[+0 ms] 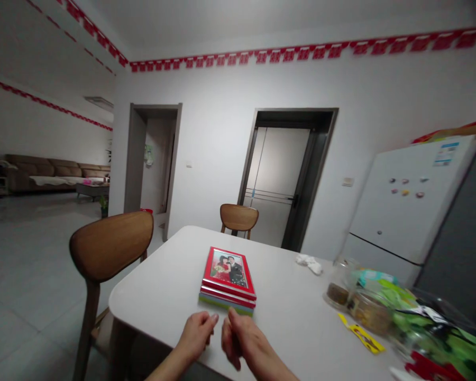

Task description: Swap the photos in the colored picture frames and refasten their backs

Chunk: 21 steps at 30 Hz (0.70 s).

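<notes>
Stack of red photo frames [228, 280] on counter [154, 288], untouched; left hand [196, 334] and right hand [241, 338] empty, loosely curled, just short of it.

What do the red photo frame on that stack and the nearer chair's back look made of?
The red photo frame looks like glossy lacquered wood or plastic; its smooth shine leaves that open. The curved chair back looks like satin-finished wood, shown by its warm brown grain.

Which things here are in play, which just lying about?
In play: red-framed photo stack, left hand, right hand.
Lying about: glass jars, yellow wrapper, green plastic bag, white crumpled cloth.
</notes>
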{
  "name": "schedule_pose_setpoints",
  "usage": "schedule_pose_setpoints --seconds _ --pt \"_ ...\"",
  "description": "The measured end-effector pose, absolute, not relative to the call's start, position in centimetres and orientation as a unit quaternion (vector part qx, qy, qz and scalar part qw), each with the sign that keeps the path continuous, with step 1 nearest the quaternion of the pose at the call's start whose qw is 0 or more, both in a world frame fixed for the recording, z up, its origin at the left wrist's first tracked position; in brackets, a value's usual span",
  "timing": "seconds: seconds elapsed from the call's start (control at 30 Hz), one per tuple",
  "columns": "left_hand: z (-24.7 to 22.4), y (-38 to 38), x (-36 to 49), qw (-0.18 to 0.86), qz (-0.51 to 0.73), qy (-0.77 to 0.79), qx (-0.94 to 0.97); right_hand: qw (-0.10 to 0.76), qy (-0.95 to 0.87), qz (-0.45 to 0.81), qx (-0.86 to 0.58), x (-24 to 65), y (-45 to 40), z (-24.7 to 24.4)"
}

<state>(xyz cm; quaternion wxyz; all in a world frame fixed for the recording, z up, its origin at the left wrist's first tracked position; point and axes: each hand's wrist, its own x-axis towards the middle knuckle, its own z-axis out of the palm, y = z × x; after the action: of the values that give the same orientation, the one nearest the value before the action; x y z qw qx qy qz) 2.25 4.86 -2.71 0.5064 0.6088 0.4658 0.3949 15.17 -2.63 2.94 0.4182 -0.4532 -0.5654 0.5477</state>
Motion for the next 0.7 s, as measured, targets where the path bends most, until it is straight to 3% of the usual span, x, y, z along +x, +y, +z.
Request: schedule_pose_setpoints --seconds 0.13,0.37,0.7 --pt "1.2 5.3 3.0 0.590 0.358 0.448 0.568 0.442 -0.411 0.575 -0.552 14.8 3.0 2.0" --pt "8.7 6.3 5.8 0.645 0.381 0.378 0.543 0.516 -0.426 0.583 -0.461 15.2 4.3 7.0" --pt "8.6 6.3 6.4 0.630 0.372 0.398 0.553 0.497 -0.436 0.556 -0.505 15.3 4.0 7.7"
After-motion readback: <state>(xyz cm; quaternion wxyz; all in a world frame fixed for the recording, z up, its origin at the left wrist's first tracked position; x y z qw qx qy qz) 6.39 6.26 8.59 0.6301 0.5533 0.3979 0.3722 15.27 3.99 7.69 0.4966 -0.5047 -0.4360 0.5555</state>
